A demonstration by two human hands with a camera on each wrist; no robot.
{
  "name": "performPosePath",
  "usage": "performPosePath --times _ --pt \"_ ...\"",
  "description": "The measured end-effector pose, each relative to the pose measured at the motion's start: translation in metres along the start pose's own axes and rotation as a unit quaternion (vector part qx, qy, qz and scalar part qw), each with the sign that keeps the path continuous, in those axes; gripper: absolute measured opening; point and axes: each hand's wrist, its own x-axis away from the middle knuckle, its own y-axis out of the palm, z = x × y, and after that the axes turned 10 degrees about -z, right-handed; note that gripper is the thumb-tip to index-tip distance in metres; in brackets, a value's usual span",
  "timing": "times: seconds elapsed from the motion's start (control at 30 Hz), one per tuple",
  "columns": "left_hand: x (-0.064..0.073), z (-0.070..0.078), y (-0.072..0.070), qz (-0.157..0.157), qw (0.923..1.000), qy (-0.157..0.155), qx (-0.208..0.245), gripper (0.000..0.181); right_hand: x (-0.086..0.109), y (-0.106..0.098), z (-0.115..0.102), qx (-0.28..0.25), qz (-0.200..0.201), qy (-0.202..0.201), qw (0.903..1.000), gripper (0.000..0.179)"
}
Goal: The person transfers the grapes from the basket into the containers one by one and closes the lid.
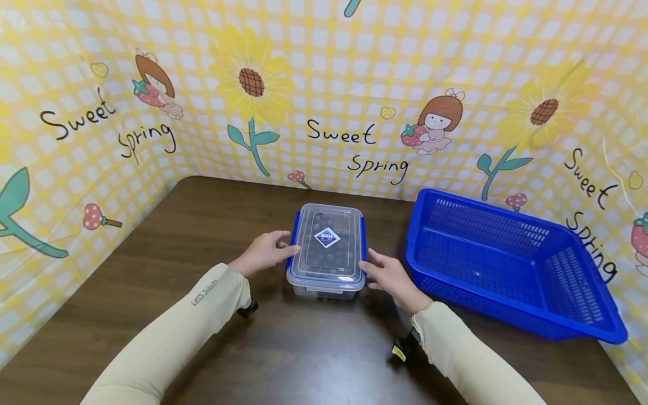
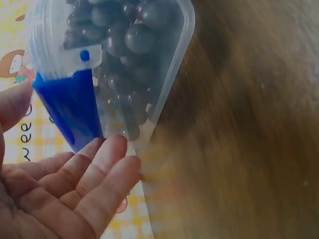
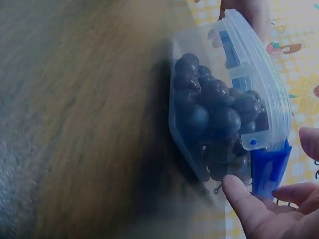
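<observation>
A clear plastic food container [image 1: 325,260] with a see-through lid and blue side latches rests on the table. Dark round fruits like grapes [image 3: 214,112] show through its wall. At the container's left side is my left hand [image 1: 264,253], fingers extended by the blue latch [image 2: 75,107] and thumb near the lid's edge. My right hand [image 1: 392,278] is at the opposite side, its fingers loosely bent beside the other latch [image 3: 269,169]. Neither hand is curled round the container. The lid is on, with a diamond-shaped sticker [image 1: 327,237] on top.
To the right of the container stands a blue plastic basket [image 1: 468,289] with slotted walls. The dark wooden table [image 1: 202,225] meets a yellow checked cloth backdrop [image 1: 324,73] at the back and sides.
</observation>
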Motion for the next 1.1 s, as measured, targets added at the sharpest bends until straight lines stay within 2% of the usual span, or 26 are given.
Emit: performPosePath --times 0.1,0.2,0.4,0.6,0.87,0.97,1.1 --pt "-0.010 0.002 -0.003 0.013 0.9997 0.004 -0.021 0.069 -0.002 -0.001 -0.001 0.008 0.006 -0.003 0.9999 0.062" --pt "-0.022 0.004 -0.001 0.023 0.9995 0.009 -0.023 0.064 -0.003 0.001 -0.005 0.029 -0.001 -0.009 0.9995 0.061" --pt "-0.036 0.003 0.009 0.056 0.9983 -0.009 0.012 0.044 -0.005 0.004 -0.017 0.073 0.001 0.004 0.9973 0.053" --pt "-0.033 0.009 0.008 0.080 0.9963 -0.030 -0.006 0.046 -0.002 0.005 -0.025 0.085 0.005 0.011 0.9963 0.045" --pt "-0.023 0.016 0.008 0.086 0.9931 -0.068 -0.040 0.040 0.002 0.010 -0.027 0.094 0.010 0.009 0.9954 0.039" --pt "-0.021 0.017 0.007 0.074 0.9941 -0.057 -0.056 0.042 0.002 0.010 -0.028 0.099 0.012 0.008 0.9950 0.039" --pt "-0.018 0.012 0.006 0.051 0.9962 -0.028 -0.064 0.053 0.003 0.009 -0.026 0.114 0.016 -0.005 0.9934 0.045"
